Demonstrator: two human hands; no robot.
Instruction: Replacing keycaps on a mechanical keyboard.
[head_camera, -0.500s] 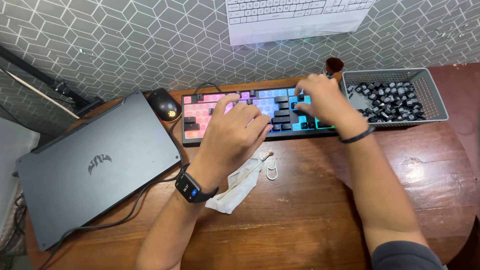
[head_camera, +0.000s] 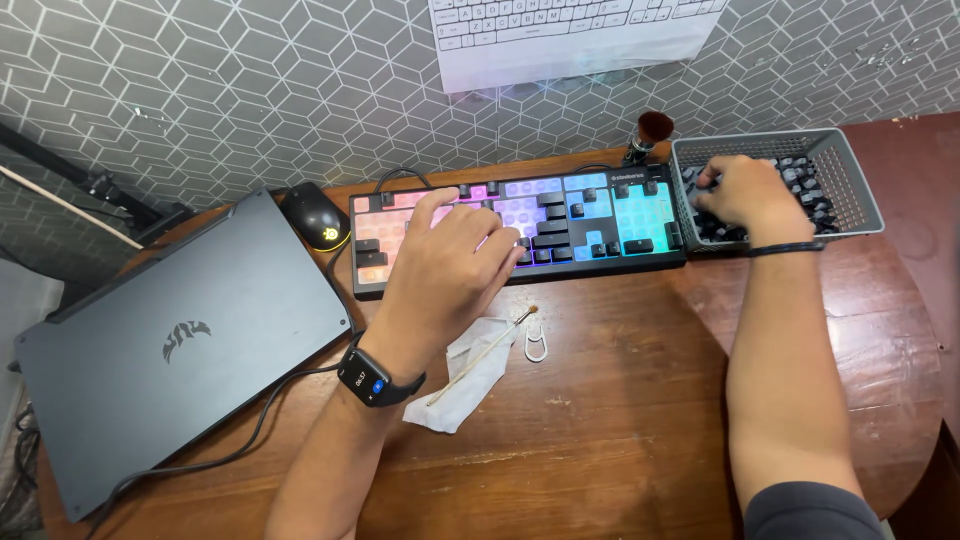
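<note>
The closed laptop (head_camera: 180, 350) takes the table's (head_camera: 620, 440) left side, its cable running toward the front edge where a sleeve could snag it. The lit keyboard (head_camera: 520, 225) lies along the back, most of its sockets bare, with only a few dark keycaps seated. The left hand (head_camera: 445, 265) rests on it with fingers spread and slack, gripping nothing; leaning there could press on exposed switches or shift the board. The grey basket (head_camera: 860, 190) sits just beside the keyboard's right end, holding the loose keycaps (head_camera: 810, 190). The right hand (head_camera: 745, 195) is down among them, fingers curled, though whether it pinches one I cannot tell. A careless grab could flick caps over the rim. The white puller (head_camera: 537, 343) and thin brush (head_camera: 485, 353) lie near the left wrist, easily swept off.
</note>
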